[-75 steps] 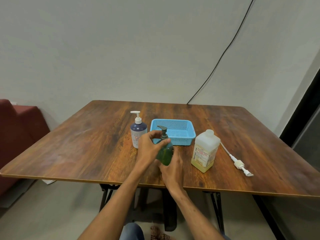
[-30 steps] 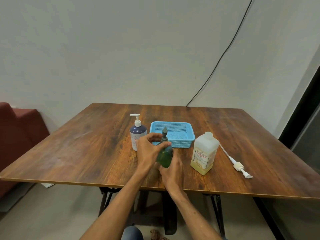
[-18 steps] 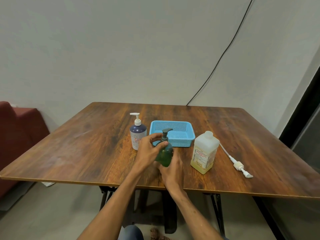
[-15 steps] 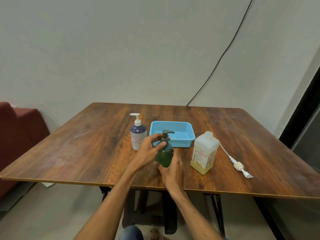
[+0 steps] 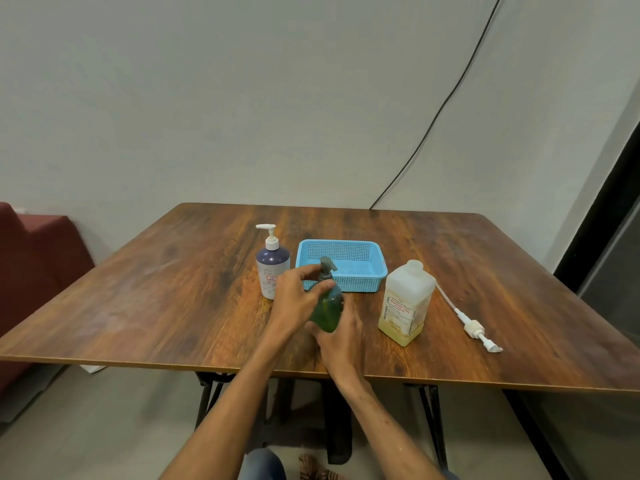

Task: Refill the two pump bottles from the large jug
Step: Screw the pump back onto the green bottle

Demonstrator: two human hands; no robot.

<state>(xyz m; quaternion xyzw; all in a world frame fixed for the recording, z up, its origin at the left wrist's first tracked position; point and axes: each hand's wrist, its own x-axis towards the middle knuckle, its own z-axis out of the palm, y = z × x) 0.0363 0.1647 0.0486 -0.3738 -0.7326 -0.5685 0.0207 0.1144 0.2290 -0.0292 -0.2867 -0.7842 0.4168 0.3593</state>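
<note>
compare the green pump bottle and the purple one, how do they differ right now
The green pump bottle is held in both hands, the left hand at its collar and the right hand around its body; the purple pump bottle stands free, untouched. The green one has a dark pump, the purple one a white pump. The purple one bears a small label; none shows on the green. Both are upright on the table with pumps on.

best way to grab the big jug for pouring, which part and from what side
Wrap the fingers around the large jug at its squarish mid-body, from its open right side. It stands upright with no visible handle, and the blue basket and both hands crowd its left.
</note>
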